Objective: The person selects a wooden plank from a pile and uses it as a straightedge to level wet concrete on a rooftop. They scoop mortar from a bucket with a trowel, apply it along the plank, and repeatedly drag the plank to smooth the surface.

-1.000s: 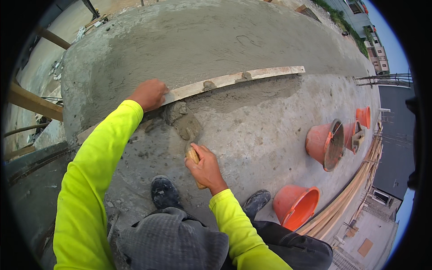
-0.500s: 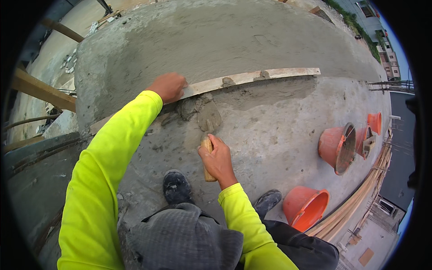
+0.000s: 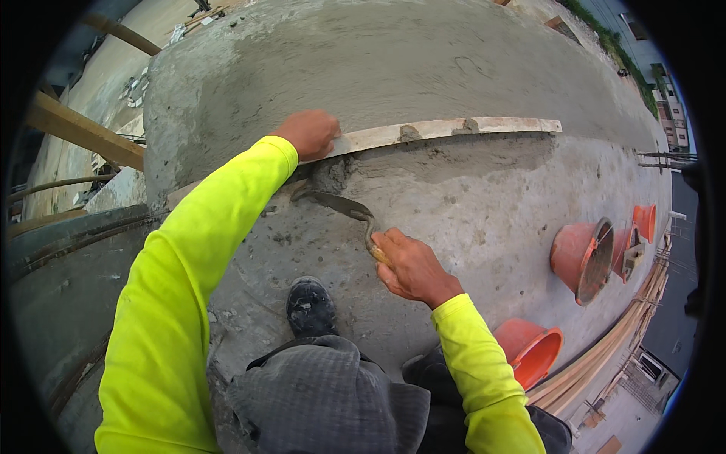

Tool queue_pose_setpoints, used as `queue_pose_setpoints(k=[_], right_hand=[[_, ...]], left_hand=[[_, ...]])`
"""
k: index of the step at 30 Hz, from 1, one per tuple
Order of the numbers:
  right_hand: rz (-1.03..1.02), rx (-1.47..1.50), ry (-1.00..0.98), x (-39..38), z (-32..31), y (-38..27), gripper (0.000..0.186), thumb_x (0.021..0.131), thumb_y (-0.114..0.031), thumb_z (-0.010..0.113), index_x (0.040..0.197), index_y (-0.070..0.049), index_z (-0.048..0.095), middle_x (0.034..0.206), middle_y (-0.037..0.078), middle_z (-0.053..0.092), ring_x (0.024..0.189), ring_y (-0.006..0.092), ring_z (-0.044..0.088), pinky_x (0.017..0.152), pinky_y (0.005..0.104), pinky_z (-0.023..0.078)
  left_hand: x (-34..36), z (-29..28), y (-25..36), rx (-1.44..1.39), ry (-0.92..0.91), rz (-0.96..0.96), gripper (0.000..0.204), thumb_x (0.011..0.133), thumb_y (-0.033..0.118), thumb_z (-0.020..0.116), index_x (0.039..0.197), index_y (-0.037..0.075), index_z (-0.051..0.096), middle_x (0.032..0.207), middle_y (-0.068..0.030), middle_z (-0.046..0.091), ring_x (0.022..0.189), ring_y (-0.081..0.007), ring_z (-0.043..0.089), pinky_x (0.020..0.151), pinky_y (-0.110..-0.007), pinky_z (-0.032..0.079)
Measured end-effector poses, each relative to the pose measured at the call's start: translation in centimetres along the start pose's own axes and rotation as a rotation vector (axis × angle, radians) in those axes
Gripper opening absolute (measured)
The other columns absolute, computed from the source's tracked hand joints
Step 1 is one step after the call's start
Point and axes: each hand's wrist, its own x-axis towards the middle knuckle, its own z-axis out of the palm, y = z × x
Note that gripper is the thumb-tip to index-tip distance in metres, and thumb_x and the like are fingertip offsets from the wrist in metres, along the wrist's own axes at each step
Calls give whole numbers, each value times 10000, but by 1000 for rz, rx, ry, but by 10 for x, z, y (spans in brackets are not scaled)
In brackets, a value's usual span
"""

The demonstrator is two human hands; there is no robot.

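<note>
My left hand (image 3: 310, 135) grips a long pale straightedge board (image 3: 514, 125) that runs rightward along a band of wet grey cement (image 3: 378, 68), with two small lumps of mortar on it. My right hand (image 3: 412, 268) is closed round the wooden handle of a trowel (image 3: 344, 206). The trowel's cement-smeared blade points left, tilted, just below a dark lump of mortar (image 3: 329, 175) against the board's lower side, under my left hand. My dark boot (image 3: 310, 306) stands on the rough concrete (image 3: 491, 212) below.
Orange buckets stand at the right (image 3: 575, 257), far right (image 3: 644, 221) and lower right (image 3: 522, 344), one holding grey residue. Long timber planks (image 3: 620, 333) lie along the right edge. Wooden beams (image 3: 83, 125) and rubble are at the left, buildings (image 3: 669, 113) at upper right.
My right hand has moved rightward, swinging the trowel blade from pointing away to pointing left. My left hand stays on the board. The whole view has shifted, so the scene sits further right.
</note>
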Motion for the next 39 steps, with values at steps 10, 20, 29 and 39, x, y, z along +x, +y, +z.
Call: queue_pose_setpoints(k=[10,20,29,39], right_hand=[[115,-140,-159,35,-45,30,399,973,-198,570,1323,-10,531,1072,236,646,920,434,657,801,525,528],[708,1038,128,33,67,-45,384,1045,-304,492,1191,51,490,924,342,666,868,487,678,771,531,522],[461,150,-63,10,21,6,373,1040,-292,500,1198,46,499,939,341,672,890,521,655,806,565,509],[691,839,121,32,53,-41,469,1051,-342,502,1268,72,466,862,268,642,647,328,651,604,426,529]], left_hand=[[-1,-3,4,23,-21,-17,337,832,108,680,1152,29,753,1022,-234,728,952,-395,700,878,-467,552],[1,-1,3,31,-57,-14,364,850,114,667,1197,34,739,1025,-253,722,939,-404,697,873,-463,553],[-4,-3,7,-1,-3,-36,277,858,115,688,1110,26,757,1012,-247,722,957,-411,700,868,-470,558],[1,-3,3,26,-30,18,347,835,95,660,1163,23,746,1024,-263,714,956,-417,688,875,-468,551]])
